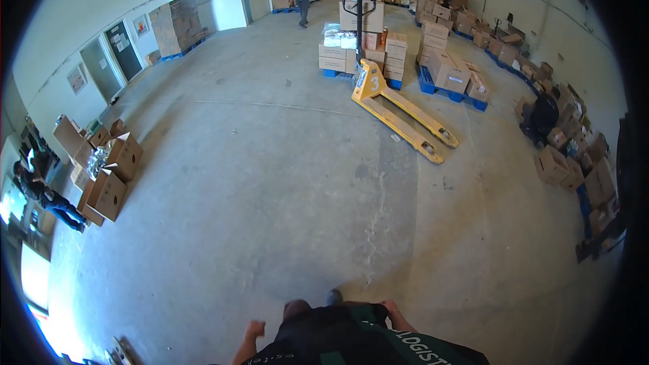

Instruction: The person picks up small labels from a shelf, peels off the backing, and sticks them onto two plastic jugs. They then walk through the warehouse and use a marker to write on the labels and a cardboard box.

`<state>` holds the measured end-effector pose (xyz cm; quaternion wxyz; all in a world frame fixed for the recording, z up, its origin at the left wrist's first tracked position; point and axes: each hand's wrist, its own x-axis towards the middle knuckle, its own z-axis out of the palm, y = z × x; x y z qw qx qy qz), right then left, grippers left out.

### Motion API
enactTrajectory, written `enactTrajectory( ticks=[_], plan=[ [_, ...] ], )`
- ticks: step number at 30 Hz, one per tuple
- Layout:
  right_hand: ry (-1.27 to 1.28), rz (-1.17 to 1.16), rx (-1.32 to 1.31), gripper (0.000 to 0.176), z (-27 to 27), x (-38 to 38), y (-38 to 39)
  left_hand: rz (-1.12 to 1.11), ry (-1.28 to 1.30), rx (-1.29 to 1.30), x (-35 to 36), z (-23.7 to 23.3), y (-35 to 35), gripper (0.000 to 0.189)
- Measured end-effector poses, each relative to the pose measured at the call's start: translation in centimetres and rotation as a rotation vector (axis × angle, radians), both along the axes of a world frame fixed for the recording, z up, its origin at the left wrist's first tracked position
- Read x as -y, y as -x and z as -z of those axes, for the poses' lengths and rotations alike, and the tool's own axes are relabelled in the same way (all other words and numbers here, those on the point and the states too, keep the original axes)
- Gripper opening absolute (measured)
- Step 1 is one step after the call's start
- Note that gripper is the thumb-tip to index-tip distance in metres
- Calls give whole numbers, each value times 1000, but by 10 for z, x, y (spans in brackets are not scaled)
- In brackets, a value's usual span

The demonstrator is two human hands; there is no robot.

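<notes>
Pallet jack (370, 82), yellow with a big 3, is on the floor ahead beside a loaded blue pallet (336, 74), handle upright, probably to save floor space. Shirt (419, 346) reads "LOGIST". Left hand (255, 329) looks curled narrow, nothing visible in it; can't tell about right hand's (390, 306) fingers
</notes>
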<state>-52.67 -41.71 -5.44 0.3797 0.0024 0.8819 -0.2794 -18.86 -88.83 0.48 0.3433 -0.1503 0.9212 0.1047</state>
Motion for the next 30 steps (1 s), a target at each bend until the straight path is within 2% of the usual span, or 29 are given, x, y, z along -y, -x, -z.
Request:
enactTrajectory(
  ticks=[1,2,3,4,7,10,13,14,15,16,17,18,20,21,22,23,24,27,29,30],
  plan=[
    [73,112,115,31,-37,38,41,-101,-5,-48,-9,-5,-2,26],
    [147,226,229,27,-61,73,86,-334,5,62,-18,-11,10,23],
    [127,146,179,24,-74,102,129,-462,-12,80,-20,-12,19,23],
    [109,69,135,22,-82,132,170,-510,-23,74,-14,-13,35,23],
    [90,40,22,25,-86,219,285,-593,-55,87,21,-5,98,23],
    [85,144,69,25,-82,307,376,-627,-74,82,100,15,184,23],
    [63,115,156,28,-90,388,437,-536,-86,42,221,31,295,24],
    [63,123,153,28,-95,410,458,-398,-66,9,272,40,340,24],
    [73,17,69,30,-104,436,479,-132,9,-84,321,44,392,24],
    [76,-88,-1,31,-108,455,491,-70,2,29,388,35,448,23],
    [98,-44,-56,34,-85,464,507,-98,-25,21,451,31,512,22],
    [265,100,30,32,-56,472,527,-259,-45,-57,506,24,575,22],
    [282,101,-43,32,-31,509,563,-927,-256,-321,601,-20,708,28],
    [288,102,-41,32,-26,528,584,-846,-128,-518,639,-37,770,32],
    [170,-1,-64,36,-21,547,605,-839,-138,-657,666,-77,833,32],
    [53,-102,-88,39,-15,565,628,-904,-233,-689,685,-129,895,32],
    [60,-100,-91,39,-14,582,647,-968,-329,-721,698,-162,942,31],
    [-136,-13,75,25,-10,644,726,-961,-340,-786,765,-160,1066,29],
    [-151,-142,62,23,76,658,791,-805,-146,-763,810,-102,1113,29],
    [-175,-253,33,22,122,664,822,-749,-161,-692,830,-68,1123,29]
  ],
)
